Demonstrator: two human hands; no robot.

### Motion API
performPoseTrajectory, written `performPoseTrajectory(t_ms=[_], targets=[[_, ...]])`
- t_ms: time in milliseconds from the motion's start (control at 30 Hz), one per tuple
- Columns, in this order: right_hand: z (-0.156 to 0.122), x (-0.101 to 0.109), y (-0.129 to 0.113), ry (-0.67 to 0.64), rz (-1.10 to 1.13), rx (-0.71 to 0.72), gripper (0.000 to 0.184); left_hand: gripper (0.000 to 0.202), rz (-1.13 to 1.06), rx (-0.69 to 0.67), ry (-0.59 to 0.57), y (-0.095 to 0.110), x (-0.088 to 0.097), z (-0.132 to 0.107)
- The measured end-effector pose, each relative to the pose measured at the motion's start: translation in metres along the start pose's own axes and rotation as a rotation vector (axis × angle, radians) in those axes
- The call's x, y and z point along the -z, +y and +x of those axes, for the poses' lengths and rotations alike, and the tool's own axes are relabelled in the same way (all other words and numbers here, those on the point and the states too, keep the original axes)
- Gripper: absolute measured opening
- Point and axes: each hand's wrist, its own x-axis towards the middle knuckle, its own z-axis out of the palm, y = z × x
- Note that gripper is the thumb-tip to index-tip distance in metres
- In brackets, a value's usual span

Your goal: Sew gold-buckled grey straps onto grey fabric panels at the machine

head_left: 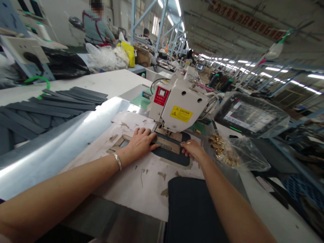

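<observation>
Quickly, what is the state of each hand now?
Left hand: open, flat on the dark panel.
Right hand: closed, pinching a small metal piece.

I work in bright, even light. Long ceiling tubes (178, 6) run away overhead and off to my right, several blown out to plain white. The steel sheet (50, 145) on my left throws back a broad pale glare. My left hand (140, 143) and right hand (193, 150) cast only faint, soft shadows. The wide lens bends straight lines near the edges, and the corners smear soft, worst at upper left.
</observation>
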Motion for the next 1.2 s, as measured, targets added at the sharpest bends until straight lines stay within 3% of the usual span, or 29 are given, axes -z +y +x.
performPoseTrajectory(t_ms=[400,533,833,1200], targets=[[-0.001,-0.035,-0.038,-0.098,0.09,-0.028,0.016,0.05,-0.012,0.032,0.0,-0.052,0.007,-0.011],[0.001,-0.039,-0.046,-0.093,0.111,-0.028,0.012,0.048,-0.01,0.066,-0.025,-0.057,0.008,-0.006],[0.005,-0.01,-0.026,-0.086,0.12,-0.1,0.007,0.046,-0.007,0.015,-0.031,-0.025,0.003,0.006],[0.004,0.025,0.006,-0.078,0.135,-0.119,0.014,0.042,-0.08,-0.049,-0.073,0.013,0.001,0.006]])
